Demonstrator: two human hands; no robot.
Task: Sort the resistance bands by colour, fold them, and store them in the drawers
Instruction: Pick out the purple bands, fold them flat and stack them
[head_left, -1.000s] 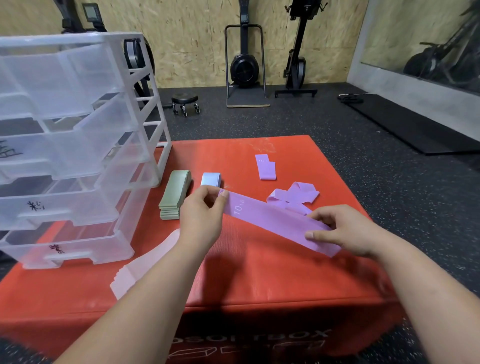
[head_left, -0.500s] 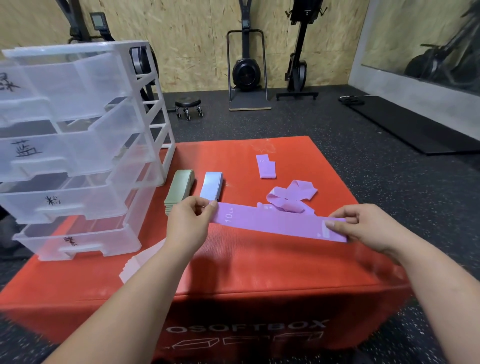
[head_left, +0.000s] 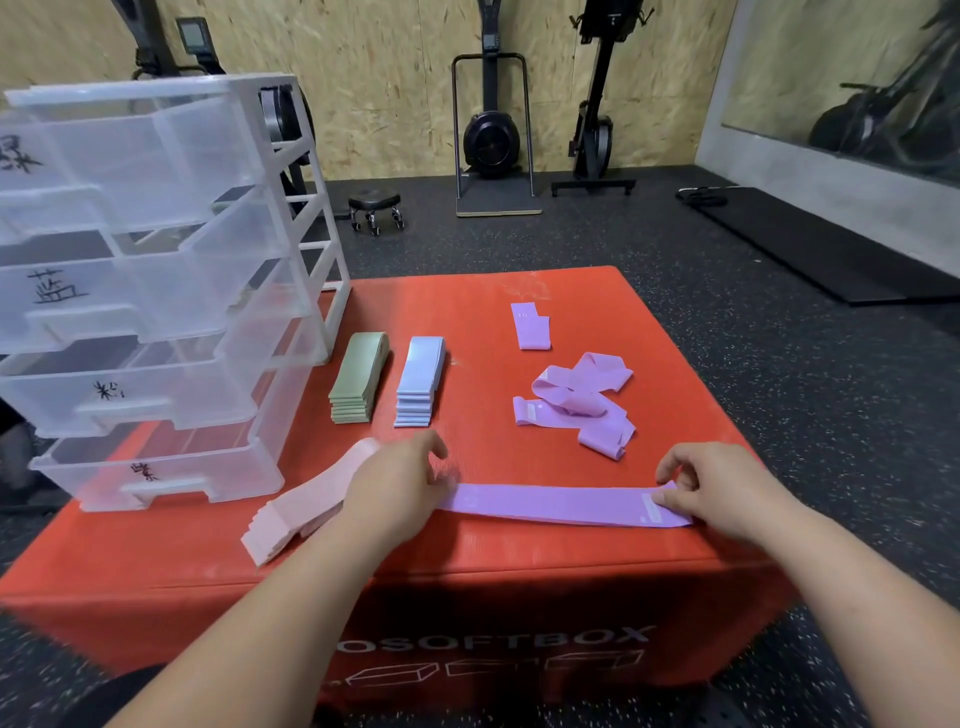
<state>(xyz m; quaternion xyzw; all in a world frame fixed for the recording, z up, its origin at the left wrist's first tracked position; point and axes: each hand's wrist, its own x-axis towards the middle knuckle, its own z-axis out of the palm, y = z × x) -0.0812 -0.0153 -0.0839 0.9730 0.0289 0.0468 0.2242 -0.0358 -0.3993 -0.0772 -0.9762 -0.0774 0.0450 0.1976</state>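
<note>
1 purple band (head_left: 561, 503) flat, long axis left-right; right hand (head_left: 727, 491) pinches right end; left hand (head_left: 400, 491) covers left end, grip hidden.

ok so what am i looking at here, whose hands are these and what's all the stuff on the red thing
No machine here: these are a person's two bare hands, filmed by one wide camera worn on their head, looking forward and down. They work on a red box in a gym. A long purple band lies flat along its near edge; the right hand pinches one end, the left hand sits on the other, its grip hidden. Beside the left hand is a pink stack of folded bands; further back, a green stack and a blue stack. To the right are one folded purple band and a loose purple heap. The clear drawers on the left stand on the box too.
</note>
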